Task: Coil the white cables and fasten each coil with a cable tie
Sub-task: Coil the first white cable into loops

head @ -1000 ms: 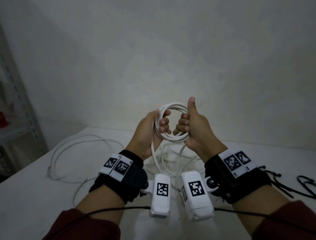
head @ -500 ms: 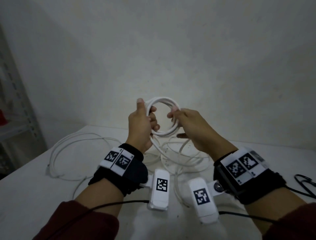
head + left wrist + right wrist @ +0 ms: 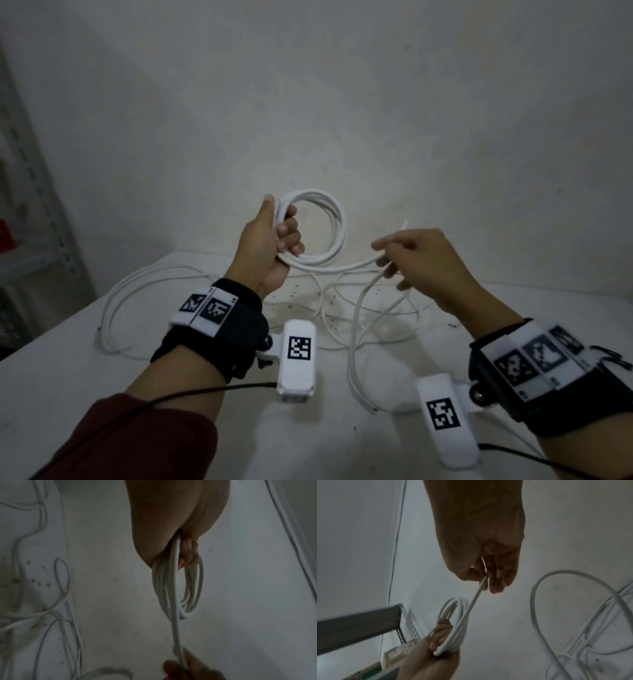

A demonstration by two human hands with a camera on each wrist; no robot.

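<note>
My left hand [image 3: 277,236] grips a round coil of white cable [image 3: 334,222] by its left side, held upright above the table. In the left wrist view the coil [image 3: 190,592] hangs from my curled fingers [image 3: 187,555]. A loose strand [image 3: 356,265] runs from the coil's bottom to my right hand [image 3: 394,260], which pinches it near its free end; the tip [image 3: 405,224] sticks up past the hand. The right wrist view shows that strand [image 3: 476,595] held between thumb and fingers [image 3: 496,577], with the coil [image 3: 453,622] beyond.
More white cable lies in loose loops on the white table [image 3: 85,359]: one loop [image 3: 116,301] at left, a tangle [image 3: 370,315] under my hands. A metal shelf [image 3: 37,219] stands at far left. The wall [image 3: 342,102] is close behind.
My right hand let go of the coil and moved right, drawing the loose end out sideways. My left hand keeps hold of the coil and has shifted slightly left.
</note>
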